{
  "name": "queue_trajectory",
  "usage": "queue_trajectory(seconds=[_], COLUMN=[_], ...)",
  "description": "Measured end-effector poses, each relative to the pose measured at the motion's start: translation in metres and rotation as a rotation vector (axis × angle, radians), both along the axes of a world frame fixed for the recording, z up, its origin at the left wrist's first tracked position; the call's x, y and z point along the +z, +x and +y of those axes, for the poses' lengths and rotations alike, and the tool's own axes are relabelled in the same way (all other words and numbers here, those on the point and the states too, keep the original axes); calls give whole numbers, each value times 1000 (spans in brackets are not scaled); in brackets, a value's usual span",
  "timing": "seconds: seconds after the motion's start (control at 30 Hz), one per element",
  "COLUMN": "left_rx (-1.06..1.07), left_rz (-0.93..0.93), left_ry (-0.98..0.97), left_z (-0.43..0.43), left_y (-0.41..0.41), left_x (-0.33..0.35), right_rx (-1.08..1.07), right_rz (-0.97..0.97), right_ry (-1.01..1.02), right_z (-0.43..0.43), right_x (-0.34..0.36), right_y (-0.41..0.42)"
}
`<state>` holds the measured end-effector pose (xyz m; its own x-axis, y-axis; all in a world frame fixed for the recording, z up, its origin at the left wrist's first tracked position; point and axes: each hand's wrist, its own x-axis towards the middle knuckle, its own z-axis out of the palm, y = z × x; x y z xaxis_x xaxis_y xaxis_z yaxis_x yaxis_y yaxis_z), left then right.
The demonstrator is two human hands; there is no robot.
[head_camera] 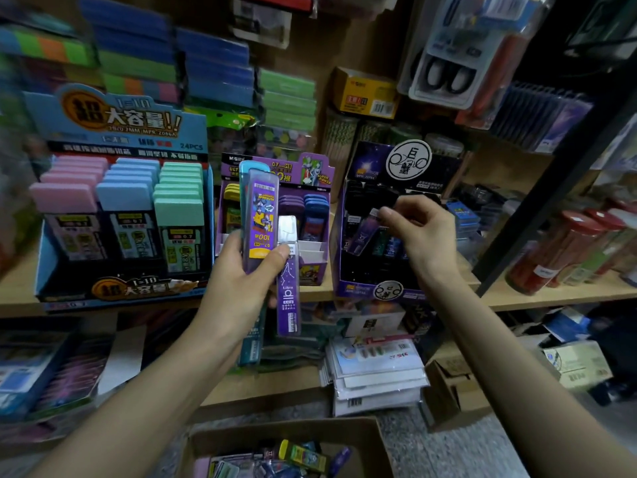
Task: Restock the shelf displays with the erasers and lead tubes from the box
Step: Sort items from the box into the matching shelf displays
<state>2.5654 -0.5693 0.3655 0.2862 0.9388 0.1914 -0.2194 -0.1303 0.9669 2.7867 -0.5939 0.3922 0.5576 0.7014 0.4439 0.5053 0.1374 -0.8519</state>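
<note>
here, left grip (241, 270) clutches a fan of lead tubes (260, 219); right grip (420, 229) pinches a purple tube (363, 234), black display (372, 276) just below.

1. A pale wooden shelf board (534, 296) runs from left to right.
2. At its left stands a blue cardboard display box (69, 288) of pink-, blue- and green-capped cases.
3. Just right of it is a smaller purple cardboard display box (312, 272).
4. Next comes a dark starry display box (358, 267).
5. Clear tubes with red caps (551, 257) stand far right.
6. On the grey speckled floor (465, 453), near, is a brown cardboard box (375, 443).
</note>
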Motion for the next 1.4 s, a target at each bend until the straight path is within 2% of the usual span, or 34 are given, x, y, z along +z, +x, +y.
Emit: queue_trajectory(seconds=[0.1,0.27,0.53,0.73,0.87,0.9,0.93,1.03,1.1,1.13,1.3,1.4], left_rx=[11,19,25,19,7,5,4,4,-5,-13,-17,-2], left_rz=[7,13,33,41,44,44,47,64,65,65,75,44], left_ry=[11,0,5,4,-4,-6,-6,-2,2,0,15,6], left_z=[2,3,2,0,-2,-2,-3,-4,-6,-7,-10,-9], left_y=[-1,-3,-1,1,-1,-1,-2,-1,-1,-1,-1,-2], left_x=[0,0,-3,0,2,3,3,3,3,3,2,2], right_rx=[17,102,-14,-99,-183,-141,-38,394,538,559,550,468], right_rz=[-106,-69,-87,-203,-443,-437,-355,89,314,365,443,309], right_ry=[-21,-47,-137,-215,-255,-234,-225,-356,-389,-391,-391,-258], right_z=[7,12,23,23,9,4,0,-15,-22,-24,-26,-22], right_x=[-9,-18,-27,-21,-4,1,5,9,6,4,8,26], right_y=[4,7,3,-5,-17,-25,-33,-71,-90,-95,-91,-66])
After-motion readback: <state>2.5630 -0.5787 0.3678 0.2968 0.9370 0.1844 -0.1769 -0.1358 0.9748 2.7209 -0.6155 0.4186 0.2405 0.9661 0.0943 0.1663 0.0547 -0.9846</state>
